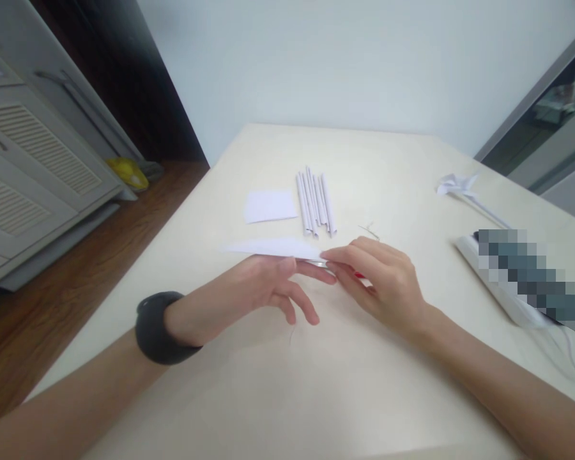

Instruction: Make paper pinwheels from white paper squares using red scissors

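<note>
Step in hand, AFAICT: working the edge of a thin flat white paper sheet [273, 246] held just above the broad cream tabletop [249, 396], btwn both hands. L hand [273, 281] has thumb and index finger gripping its near edge, other fingers loose & spread. R hand [388, 281] has fingers pinched on a small silver-and-red tool [359, 275] (mostly hidden, so can't ID it) at the sheet's R end. Next move prob. calls for a steady L grip and light R pressure, since thin paper likely bends. Beyond lie a flat white paper square [271, 206] and, just R of it, a bunch of slim rolled white paper tubes [316, 201]. Containers: only the pale cabinet w/ louvred doors [71, 163] by the floor, far L; doors shut, contents n/a.
</note>
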`<control>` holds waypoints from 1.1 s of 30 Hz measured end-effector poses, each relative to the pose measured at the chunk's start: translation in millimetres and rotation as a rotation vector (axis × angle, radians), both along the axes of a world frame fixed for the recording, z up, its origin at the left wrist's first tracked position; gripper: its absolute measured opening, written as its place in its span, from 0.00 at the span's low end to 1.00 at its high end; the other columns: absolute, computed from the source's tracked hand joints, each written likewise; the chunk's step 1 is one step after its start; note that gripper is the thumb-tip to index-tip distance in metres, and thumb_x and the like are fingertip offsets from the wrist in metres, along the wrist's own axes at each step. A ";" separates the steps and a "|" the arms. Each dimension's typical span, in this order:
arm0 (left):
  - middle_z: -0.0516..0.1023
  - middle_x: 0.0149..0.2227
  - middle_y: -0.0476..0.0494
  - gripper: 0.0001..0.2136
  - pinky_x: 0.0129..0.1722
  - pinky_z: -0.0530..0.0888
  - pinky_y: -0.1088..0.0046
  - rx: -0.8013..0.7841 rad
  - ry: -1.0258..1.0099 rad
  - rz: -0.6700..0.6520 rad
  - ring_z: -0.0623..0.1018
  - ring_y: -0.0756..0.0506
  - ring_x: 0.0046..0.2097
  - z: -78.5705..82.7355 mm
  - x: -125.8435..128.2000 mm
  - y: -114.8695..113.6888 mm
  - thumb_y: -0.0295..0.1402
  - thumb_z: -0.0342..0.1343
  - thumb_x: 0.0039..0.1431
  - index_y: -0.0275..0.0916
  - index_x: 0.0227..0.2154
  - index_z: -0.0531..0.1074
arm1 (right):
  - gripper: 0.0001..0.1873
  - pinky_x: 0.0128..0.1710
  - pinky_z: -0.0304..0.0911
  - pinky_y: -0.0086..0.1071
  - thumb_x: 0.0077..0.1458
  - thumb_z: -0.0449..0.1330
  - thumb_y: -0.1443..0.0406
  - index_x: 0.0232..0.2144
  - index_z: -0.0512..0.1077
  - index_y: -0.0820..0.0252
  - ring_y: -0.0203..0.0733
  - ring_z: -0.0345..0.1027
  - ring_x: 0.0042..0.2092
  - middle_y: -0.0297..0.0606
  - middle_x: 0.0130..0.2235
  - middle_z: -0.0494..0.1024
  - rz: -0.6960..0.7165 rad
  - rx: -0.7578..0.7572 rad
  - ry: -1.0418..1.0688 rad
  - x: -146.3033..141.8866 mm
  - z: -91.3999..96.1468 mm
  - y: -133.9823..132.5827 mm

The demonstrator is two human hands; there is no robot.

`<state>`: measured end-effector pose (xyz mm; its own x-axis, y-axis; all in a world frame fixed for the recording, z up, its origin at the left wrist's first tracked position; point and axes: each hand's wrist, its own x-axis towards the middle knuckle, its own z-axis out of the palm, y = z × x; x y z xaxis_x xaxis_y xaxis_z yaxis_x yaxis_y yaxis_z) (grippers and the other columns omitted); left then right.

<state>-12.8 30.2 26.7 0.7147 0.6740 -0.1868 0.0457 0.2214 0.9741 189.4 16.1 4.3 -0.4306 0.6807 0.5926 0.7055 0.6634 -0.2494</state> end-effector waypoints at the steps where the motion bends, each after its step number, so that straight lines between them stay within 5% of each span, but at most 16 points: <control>1: 0.75 0.45 0.40 0.20 0.31 0.70 0.70 -0.016 -0.007 0.015 0.76 0.44 0.34 -0.9 -1.0 0.6 0.48 0.44 0.58 0.40 0.43 0.70 | 0.11 0.27 0.55 0.30 0.59 0.49 0.67 0.35 0.72 0.59 0.36 0.61 0.28 0.37 0.26 0.72 0.030 0.024 -0.033 0.1 -1.1 0.5; 5: 0.77 0.29 0.46 0.12 0.33 0.69 0.72 -0.030 0.048 0.145 0.75 0.45 0.35 -6.1 -4.8 3.0 0.40 0.47 0.60 0.41 0.34 0.73 | 0.12 0.30 0.57 0.31 0.59 0.50 0.66 0.40 0.72 0.60 0.37 0.63 0.32 0.39 0.31 0.74 0.073 0.010 -0.041 1.1 -0.9 3.0; 10: 0.78 0.32 0.47 0.13 0.38 0.68 0.74 0.040 0.213 0.204 0.73 0.47 0.38 -8.8 -7.9 2.7 0.41 0.49 0.58 0.41 0.28 0.75 | 0.17 0.33 0.61 0.31 0.57 0.53 0.60 0.47 0.64 0.60 0.39 0.64 0.37 0.41 0.39 0.71 0.043 -0.244 0.118 -1.5 3.0 1.5; 17: 0.79 0.34 0.48 0.14 0.40 0.69 0.76 0.088 0.261 0.181 0.74 0.48 0.37 -2.6 -4.1 -0.1 0.42 0.48 0.59 0.43 0.34 0.77 | 0.07 0.29 0.59 0.28 0.56 0.53 0.61 0.31 0.63 0.58 0.35 0.63 0.30 0.34 0.30 0.70 0.076 -0.522 0.220 -4.8 8.3 -1.0; 20: 0.79 0.30 0.47 0.14 0.37 0.69 0.75 0.109 0.274 0.200 0.75 0.47 0.36 -3.1 -2.0 0.0 0.41 0.49 0.58 0.41 0.33 0.77 | 0.12 0.26 0.55 0.27 0.58 0.50 0.63 0.24 0.61 0.59 0.33 0.59 0.26 0.30 0.23 0.67 0.060 -0.549 0.195 -4.7 9.7 -0.4; 27: 0.80 0.37 0.45 0.13 0.36 0.71 0.74 0.159 0.203 0.277 0.77 0.46 0.37 -7.9 -1.5 3.6 0.40 0.51 0.57 0.39 0.32 0.78 | 0.13 0.25 0.53 0.26 0.58 0.49 0.63 0.22 0.60 0.60 0.32 0.60 0.26 0.30 0.23 0.68 0.057 -0.611 0.237 -4.5 11.0 1.2; 33: 0.81 0.33 0.45 0.12 0.34 0.72 0.75 0.169 0.207 0.261 0.78 0.46 0.35 -8.0 -0.2 2.6 0.39 0.52 0.57 0.38 0.33 0.77 | 0.14 0.27 0.54 0.26 0.57 0.51 0.61 0.22 0.62 0.60 0.31 0.58 0.26 0.30 0.23 0.66 0.125 -0.686 0.223 -6.2 7.4 3.1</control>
